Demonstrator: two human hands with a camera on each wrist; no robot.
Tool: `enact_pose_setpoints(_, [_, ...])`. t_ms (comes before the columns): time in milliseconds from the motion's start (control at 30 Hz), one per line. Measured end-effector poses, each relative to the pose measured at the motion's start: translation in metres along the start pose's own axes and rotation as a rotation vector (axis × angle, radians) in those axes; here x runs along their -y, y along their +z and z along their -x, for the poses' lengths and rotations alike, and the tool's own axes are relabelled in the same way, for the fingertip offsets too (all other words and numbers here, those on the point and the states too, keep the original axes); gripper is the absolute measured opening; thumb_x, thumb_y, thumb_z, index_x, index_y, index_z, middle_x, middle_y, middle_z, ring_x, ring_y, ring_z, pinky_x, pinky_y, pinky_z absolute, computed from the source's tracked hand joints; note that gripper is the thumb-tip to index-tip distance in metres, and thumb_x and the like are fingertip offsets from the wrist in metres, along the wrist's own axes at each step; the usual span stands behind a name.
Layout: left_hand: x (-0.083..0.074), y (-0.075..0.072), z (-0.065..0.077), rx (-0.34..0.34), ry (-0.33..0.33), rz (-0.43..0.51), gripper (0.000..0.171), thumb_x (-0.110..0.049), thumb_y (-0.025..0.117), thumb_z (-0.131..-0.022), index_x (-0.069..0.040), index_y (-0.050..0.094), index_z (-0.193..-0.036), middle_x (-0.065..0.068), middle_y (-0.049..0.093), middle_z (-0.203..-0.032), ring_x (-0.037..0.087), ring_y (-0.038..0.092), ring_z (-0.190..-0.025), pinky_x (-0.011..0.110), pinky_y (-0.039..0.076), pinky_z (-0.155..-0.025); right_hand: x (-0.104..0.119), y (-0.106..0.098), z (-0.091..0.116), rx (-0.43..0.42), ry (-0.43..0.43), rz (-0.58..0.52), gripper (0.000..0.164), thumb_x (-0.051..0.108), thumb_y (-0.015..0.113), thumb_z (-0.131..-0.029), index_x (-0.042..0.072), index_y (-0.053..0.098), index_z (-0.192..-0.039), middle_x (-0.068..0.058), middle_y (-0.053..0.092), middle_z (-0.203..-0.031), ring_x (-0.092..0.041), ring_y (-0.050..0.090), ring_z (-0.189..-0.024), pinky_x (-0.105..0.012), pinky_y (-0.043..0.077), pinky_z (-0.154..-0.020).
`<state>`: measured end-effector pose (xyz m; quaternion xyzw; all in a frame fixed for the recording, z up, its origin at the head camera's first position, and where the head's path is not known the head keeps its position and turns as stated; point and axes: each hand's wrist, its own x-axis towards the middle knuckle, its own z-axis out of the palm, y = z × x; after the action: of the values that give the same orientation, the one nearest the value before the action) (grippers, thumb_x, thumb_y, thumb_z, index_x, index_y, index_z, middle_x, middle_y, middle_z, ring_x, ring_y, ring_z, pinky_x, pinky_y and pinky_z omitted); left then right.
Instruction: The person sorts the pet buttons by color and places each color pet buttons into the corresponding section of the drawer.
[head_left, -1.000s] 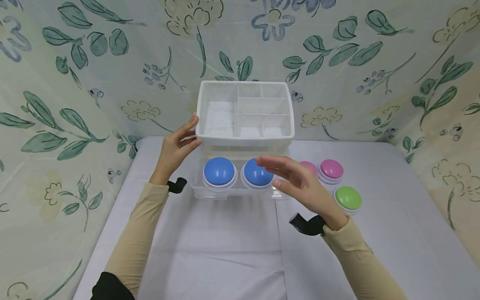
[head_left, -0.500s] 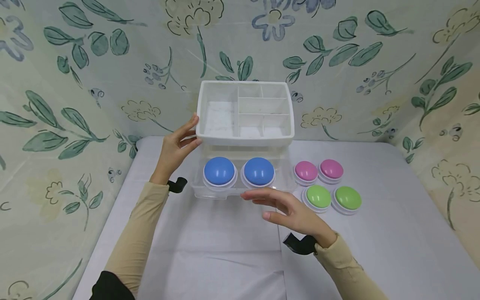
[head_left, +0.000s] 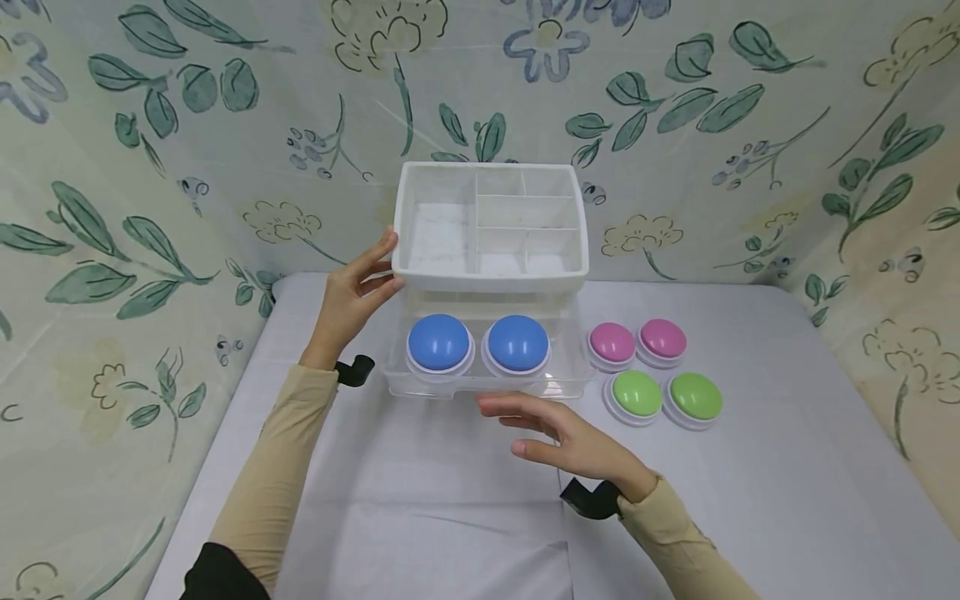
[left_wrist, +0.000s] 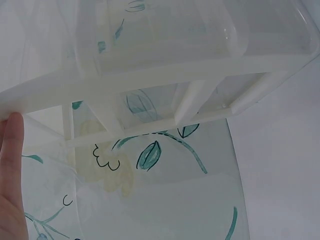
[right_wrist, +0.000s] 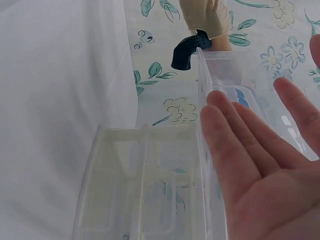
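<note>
A white desk organizer with several compartments on top stands at the back of the table. Its clear drawer is pulled out at the front. Inside sit two round pieces with white bases: a left blue dome and a right blue dome. My left hand touches the organizer's left side with extended fingers; a finger shows against it in the left wrist view. My right hand holds nothing, its fingers extended just in front of the drawer's front edge.
Right of the drawer, smaller domed pieces stand on the white cloth: two pink ones, a nearer pink dome and a farther pink dome, and two green ones, a left green dome and a right green dome. A floral curtain hangs behind.
My right hand has drawn back from over the right blue dome towards the near side, uncovering the dome and the pink and green pieces. My left hand has stayed at the organizer's side.
</note>
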<state>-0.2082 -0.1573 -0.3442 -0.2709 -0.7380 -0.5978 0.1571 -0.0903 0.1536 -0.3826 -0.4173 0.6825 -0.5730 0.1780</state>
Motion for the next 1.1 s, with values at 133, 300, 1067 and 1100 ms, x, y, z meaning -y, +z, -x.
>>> enact_pose_setpoints(133, [-0.001,0.0,0.0,0.002,-0.001,-0.002,0.056,0.011,0.064,-0.086,0.005,0.045,-0.138,0.011,0.039,-0.146,0.036,0.057,-0.109,0.05,0.05,-0.094,-0.001,0.001,0.0,-0.002,0.014,-0.005,0.051,-0.003,0.055,-0.095,0.001,0.04,-0.143,-0.012,0.04,-0.147,-0.027,0.04,-0.132,-0.04,0.036,-0.111])
enact_pose_setpoints(300, [-0.001,0.0,0.0,0.001,0.004,-0.001,0.055,0.011,0.064,-0.086,0.005,0.045,-0.138,0.012,0.039,-0.146,0.038,0.056,-0.109,0.053,0.049,-0.094,-0.002,0.001,-0.001,-0.013,0.022,-0.012,0.053,0.004,0.055,-0.097,0.004,0.036,-0.147,-0.009,0.04,-0.148,-0.027,0.039,-0.133,-0.039,0.035,-0.111])
enact_pose_setpoints(1067, [-0.002,-0.001,-0.001,0.003,-0.005,0.013,0.055,0.012,0.064,-0.085,0.005,0.046,-0.137,0.011,0.04,-0.146,0.022,0.059,-0.108,0.054,0.048,-0.095,-0.004,-0.005,-0.018,-0.088,-0.023,-0.041,0.056,-0.001,0.053,-0.096,0.0,0.031,-0.148,-0.014,0.038,-0.148,-0.032,0.039,-0.132,-0.04,0.035,-0.111])
enact_pose_setpoints(1100, [-0.002,-0.001,-0.001,0.003,-0.005,0.015,0.055,0.012,0.064,-0.085,0.005,0.046,-0.137,0.011,0.04,-0.146,0.02,0.059,-0.108,0.054,0.048,-0.095,-0.005,-0.006,-0.02,-0.089,-0.025,-0.038,0.056,-0.001,0.054,-0.096,0.0,0.031,-0.148,-0.014,0.039,-0.148,-0.032,0.039,-0.132,-0.04,0.035,-0.111])
